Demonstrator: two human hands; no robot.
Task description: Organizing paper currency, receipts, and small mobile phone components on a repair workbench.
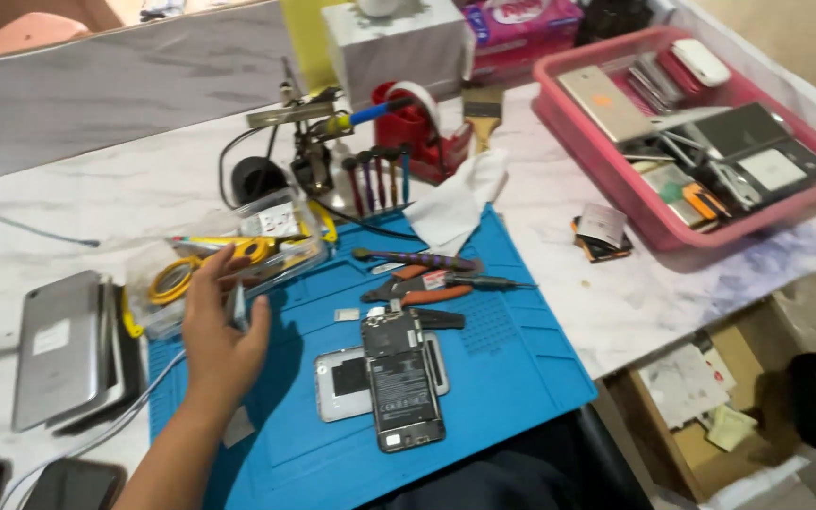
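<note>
1 hand (222, 331), the left one, is up over the left edge of the blue mat (512, 378). It pinches a small thin grey piece (238, 304) between thumb and fingers, so the hand is narrow around it. What the piece is cannot be told. The right hand is out of view.

Just behind the hand is a clear box (276, 236) with yellow tools in it. To the left of the hand, a stack of grey phones (63, 345) lies on the white desk (125, 189).

To the right of the hand, on the mat, lies an open phone (401, 382) with its dark inside up. It rests partly on top of a silver back cover (337, 385). Above them on the mat lie red pliers (422, 288) and a purple screwdriver (417, 258). A white cloth (455, 203) touches the top edge of the mat.

Farther back stand a red tape holder (413, 123) and a brush (482, 111). At the far right is a pink tray (606, 184) full of phone parts, well apart from the hand. A small dark part (602, 231) lies between the tray and the mat.
</note>
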